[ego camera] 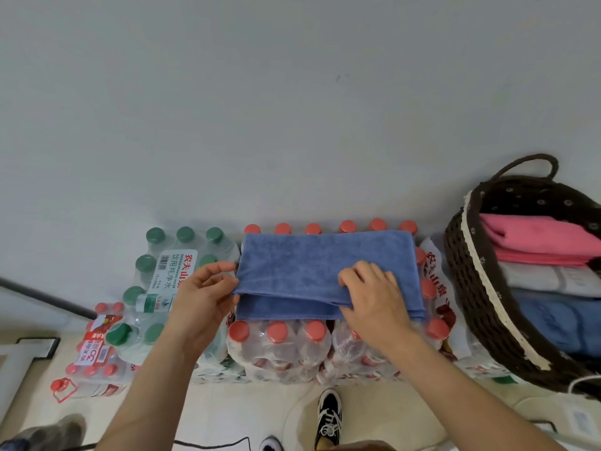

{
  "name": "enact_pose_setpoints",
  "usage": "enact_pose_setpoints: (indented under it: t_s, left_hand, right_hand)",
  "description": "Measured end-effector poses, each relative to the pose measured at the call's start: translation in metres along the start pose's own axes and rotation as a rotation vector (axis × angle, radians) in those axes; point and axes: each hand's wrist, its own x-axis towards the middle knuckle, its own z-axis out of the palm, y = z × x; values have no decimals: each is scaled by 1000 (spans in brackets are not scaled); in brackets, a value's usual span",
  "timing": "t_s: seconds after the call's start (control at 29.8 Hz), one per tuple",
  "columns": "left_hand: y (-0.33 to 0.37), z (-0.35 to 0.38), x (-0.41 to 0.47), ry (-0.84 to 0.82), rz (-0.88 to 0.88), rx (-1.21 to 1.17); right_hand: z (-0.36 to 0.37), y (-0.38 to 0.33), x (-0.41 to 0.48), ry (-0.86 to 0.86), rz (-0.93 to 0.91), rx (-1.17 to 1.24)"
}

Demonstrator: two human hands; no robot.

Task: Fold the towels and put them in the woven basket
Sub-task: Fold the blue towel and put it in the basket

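A blue towel [312,258], folded over lengthwise, lies on shrink-wrapped packs of red-capped water bottles [279,336]. My left hand [205,294] pinches the towel's left edge between thumb and fingers. Over the near right part of the towel, my right hand [374,294] has its fingers curled onto the top layer. The dark woven basket [471,288] stands at the right, tilted toward me. It holds folded pink [536,242], grey [546,278] and blue [559,323] towels stacked side by side.
A pack of green-capped bottles [162,271] stands left of the towel. Smaller red-capped packs [94,353] lie on the floor at the lower left. A plain wall rises behind. My shoe [328,415] and a cable [211,445] are on the floor below.
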Motion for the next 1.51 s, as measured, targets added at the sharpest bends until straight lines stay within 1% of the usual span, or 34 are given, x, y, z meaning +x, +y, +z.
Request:
enact_pose_setpoints:
  t_s: [0.1, 0.23, 0.34, 0.44, 0.54, 0.64, 0.81, 0.87, 0.94, 1.01, 1.07, 1.17, 1.24, 1.34, 1.41, 1.51]
  left_hand:
    - [-1, 1, 0, -11, 9, 38]
    - [-3, -1, -2, -34, 66, 192]
    - [-8, -3, -4, -31, 146, 369]
    - [-16, -4, -6, -27, 219, 583]
    - [-25, -6, -7, -1, 291, 786]
    - [-33, -6, -7, 15, 357, 896]
    - [-38, -4, -9, 66, 435, 1005]
    - [-38, -4, -9, 86, 439, 1046]
    - [-38, -5, -7, 99, 432, 1099]
    - [-37, -5, -5, 98, 401, 1113]
    - [-36, -1, -5, 111, 362, 1084]
    - [-33, 3, 0, 196, 263, 998]
    - [-29, 6, 5, 216, 185, 958]
    - [-27, 9, 6, 203, 112, 833]
    - [-28, 10, 6, 190, 95, 768]
    - [-27, 14, 9, 208, 110, 745]
  right_hand:
    - [-10, 14, -10, 37, -21, 26]
    - [-24, 39, -28, 112, 62, 19]
    - [-30, 52, -40, 144, 113, -34]
    - [-33, 55, -51, 192, 123, -89]
    - [-29, 55, -60, 178, 152, -156]
    - [-22, 55, -65, 111, 172, -192]
    - [-28, 57, -64, -15, 226, -121]
    - [-31, 58, -63, -17, 269, -17]
    - [-33, 57, -61, 12, 385, 121]
    - [-33, 55, -54, 2, 518, 172]
    - [-31, 55, -45, -33, 602, 181]
    - [-29, 59, -30, -73, 676, 196]
    - [-28, 62, -23, -101, 725, 211]
    - [-31, 62, -15, -76, 790, 392]
    - [-31, 61, -11, -76, 821, 501]
    - [-29, 57, -11, -114, 832, 429]
